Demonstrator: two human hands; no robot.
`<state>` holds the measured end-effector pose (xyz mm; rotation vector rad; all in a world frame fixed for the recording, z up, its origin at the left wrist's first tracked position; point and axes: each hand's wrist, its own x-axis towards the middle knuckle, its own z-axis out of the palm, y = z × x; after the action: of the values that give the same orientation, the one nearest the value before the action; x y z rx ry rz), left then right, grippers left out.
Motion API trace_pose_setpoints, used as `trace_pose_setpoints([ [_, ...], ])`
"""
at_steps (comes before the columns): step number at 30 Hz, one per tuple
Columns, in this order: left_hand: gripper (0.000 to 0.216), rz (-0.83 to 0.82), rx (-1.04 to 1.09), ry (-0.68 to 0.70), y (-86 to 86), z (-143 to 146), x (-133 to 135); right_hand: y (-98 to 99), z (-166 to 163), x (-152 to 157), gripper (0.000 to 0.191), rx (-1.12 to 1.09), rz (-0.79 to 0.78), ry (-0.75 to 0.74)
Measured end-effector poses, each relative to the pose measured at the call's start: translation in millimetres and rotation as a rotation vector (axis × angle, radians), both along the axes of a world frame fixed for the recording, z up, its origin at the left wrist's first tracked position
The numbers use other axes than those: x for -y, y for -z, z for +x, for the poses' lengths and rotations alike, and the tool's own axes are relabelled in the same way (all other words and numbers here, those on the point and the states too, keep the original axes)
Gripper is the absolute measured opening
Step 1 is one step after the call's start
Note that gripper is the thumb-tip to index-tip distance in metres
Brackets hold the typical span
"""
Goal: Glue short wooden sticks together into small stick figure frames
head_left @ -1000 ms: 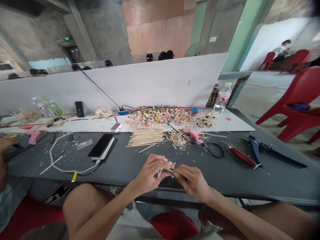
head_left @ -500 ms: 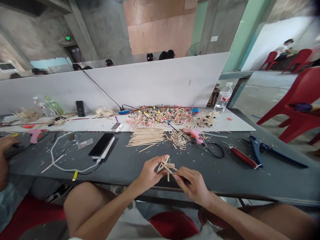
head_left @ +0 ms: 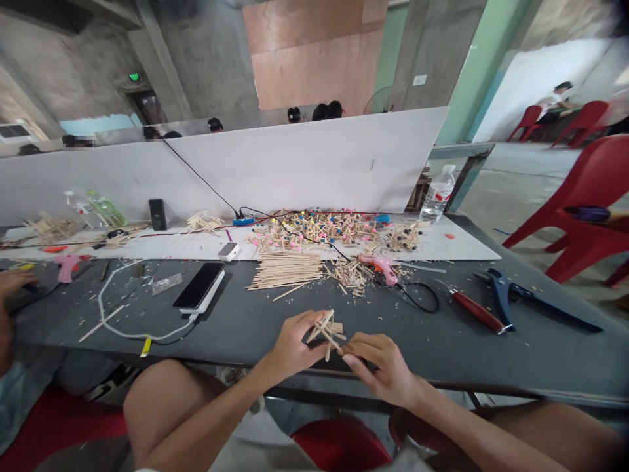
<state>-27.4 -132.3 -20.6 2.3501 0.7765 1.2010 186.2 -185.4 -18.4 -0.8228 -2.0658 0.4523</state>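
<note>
My left hand (head_left: 297,341) pinches a small frame of crossed wooden sticks (head_left: 328,330) just above the table's front edge. My right hand (head_left: 381,364) is closed at the frame's right side, thumb and fingertips on the end of one slanting stick. Whether that stick is joined to the frame is too small to tell. Beyond the hands lies a row of long wooden sticks (head_left: 285,271), with short cut pieces (head_left: 350,275) to its right. A pink glue gun (head_left: 382,267) rests on those pieces, its black cord curling to the right.
Many sticks with coloured tips (head_left: 314,229) are heaped at the back by the white partition (head_left: 295,164). To the right lie a red-handled tool (head_left: 479,311) and blue cutters (head_left: 504,301). A phone (head_left: 199,286) and white cable are on the left. Another person's hand (head_left: 17,282) shows at far left.
The stick frame has turned slightly in my left hand. My right fingers have shifted a little at the stick's end. The view has moved very slightly.
</note>
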Motion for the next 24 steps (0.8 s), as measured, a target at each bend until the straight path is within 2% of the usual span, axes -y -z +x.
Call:
trace_pose_setpoints([
  [2, 0.045, -0.027, -0.007, 0.006, -1.8, 1, 2, -3.4, 3, 0, 0.023, -0.057, -0.036, 0.041],
  [4, 0.046, -0.057, -0.041, 0.023, -3.4, 1, 3, -6.2, 7, -3, 0.026, -0.119, -0.087, 0.145],
  [6, 0.048, -0.070, -0.086, 0.058, -5.1, 0, 4, -8.4, 9, -7, 0.030, -0.155, -0.186, 0.199],
  [11, 0.056, -0.087, -0.235, 0.158, -8.6, -3, 4, -12.3, 8, -17, 0.045, -0.229, -0.564, -0.013],
  [14, 0.060, -0.069, -0.300, 0.146, -8.0, -3, 6, -12.6, 6, -19, 0.049, -0.261, -0.736, -0.131],
  [19, 0.061, -0.016, -0.349, 0.117, -5.3, -1, 8, -5.4, 5, -18, 0.044, -0.348, -0.898, -0.223],
  [24, 0.059, 0.022, -0.379, 0.117, -2.7, 0, 8, 1.0, 3, -17, 0.040, -0.414, -0.975, -0.214],
])
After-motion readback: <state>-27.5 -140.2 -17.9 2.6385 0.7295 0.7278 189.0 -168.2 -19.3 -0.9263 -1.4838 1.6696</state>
